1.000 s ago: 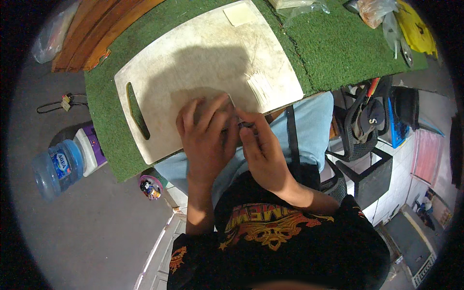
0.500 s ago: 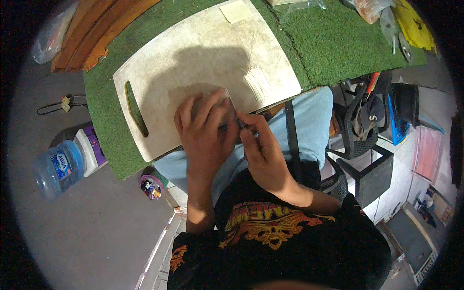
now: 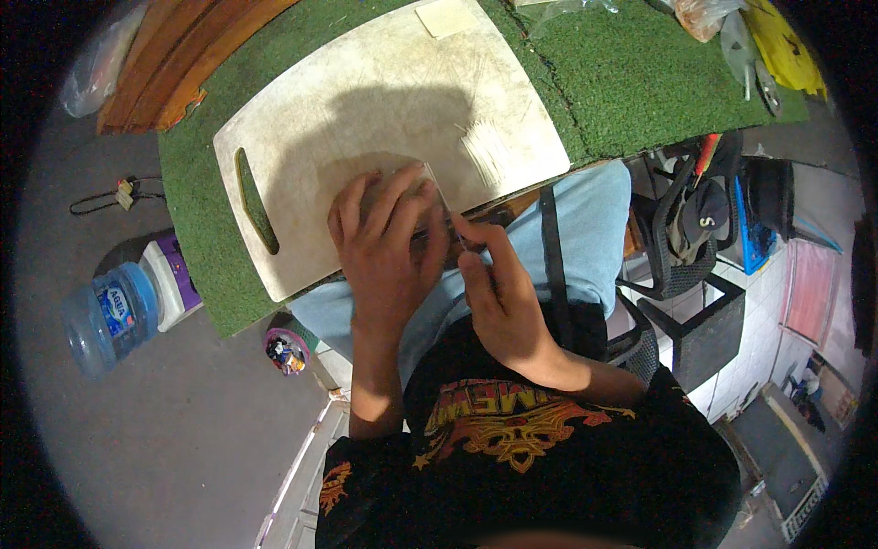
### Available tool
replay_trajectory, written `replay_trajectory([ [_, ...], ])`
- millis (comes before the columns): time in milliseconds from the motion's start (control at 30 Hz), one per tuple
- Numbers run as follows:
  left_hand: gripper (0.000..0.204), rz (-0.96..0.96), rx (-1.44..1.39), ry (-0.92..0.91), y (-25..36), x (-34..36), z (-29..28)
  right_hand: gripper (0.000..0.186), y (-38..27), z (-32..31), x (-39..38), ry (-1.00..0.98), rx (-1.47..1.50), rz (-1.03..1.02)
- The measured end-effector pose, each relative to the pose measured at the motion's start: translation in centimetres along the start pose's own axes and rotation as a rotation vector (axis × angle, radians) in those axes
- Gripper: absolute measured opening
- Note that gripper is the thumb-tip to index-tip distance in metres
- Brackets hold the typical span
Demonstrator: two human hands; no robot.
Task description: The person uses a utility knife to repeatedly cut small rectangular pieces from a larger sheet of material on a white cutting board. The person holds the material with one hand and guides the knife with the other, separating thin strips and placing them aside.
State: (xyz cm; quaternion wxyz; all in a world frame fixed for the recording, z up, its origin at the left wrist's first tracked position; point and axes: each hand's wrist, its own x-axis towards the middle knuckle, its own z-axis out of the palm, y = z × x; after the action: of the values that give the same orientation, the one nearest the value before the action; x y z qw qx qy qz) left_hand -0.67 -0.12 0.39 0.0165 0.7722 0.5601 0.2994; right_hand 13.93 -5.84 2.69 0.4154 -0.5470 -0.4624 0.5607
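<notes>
On the near edge of a pale cutting board (image 3: 302, 119), my left hand (image 3: 389, 233) rests with its fingers bent and pressed down. Whatever lies under those fingers is hidden. Close beside it, my right hand (image 3: 503, 293) grips a thin knife (image 3: 443, 194), its narrow blade pointing away along the left fingertips. The knife's handle is covered by my right fingers. To the right of the blade lies a small bundle of thin pale strips (image 3: 487, 154) on the board. A flat, pale square sheet (image 3: 447, 17) sits at the board's far edge.
Green turf-like covering (image 3: 613, 91) lies under the board. Plastic bags (image 3: 782, 46) and a metal utensil (image 3: 767, 89) are at the far right. A large blue water bottle (image 3: 112, 316) stands at left; black chairs (image 3: 681, 233) stand to the right.
Both hands stay at the board's near edge and shift only slightly. The left fingers spread a little, and more of the knife's blade shows between the hands.
</notes>
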Motion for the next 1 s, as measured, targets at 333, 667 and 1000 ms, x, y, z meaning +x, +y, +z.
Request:
replay_trajectory([
  [333, 0.019, -0.008, 0.006, -0.006, 0.0, 0.1, 0.1, 0.032, -0.4, -0.5, -0.9, -0.017, -0.033, 0.086],
  [667, 0.024, 0.012, 0.009, -0.009, -0.1, -0.1, -0.1, 0.034, -0.3, -0.8, -1.1, -0.047, 0.038, 0.059],
  [1000, 0.030, 0.095, 0.085, -0.075, 0.8, 0.2, -0.4, 0.033, -0.2, -3.0, -0.5, 0.086, 0.078, 0.113],
])
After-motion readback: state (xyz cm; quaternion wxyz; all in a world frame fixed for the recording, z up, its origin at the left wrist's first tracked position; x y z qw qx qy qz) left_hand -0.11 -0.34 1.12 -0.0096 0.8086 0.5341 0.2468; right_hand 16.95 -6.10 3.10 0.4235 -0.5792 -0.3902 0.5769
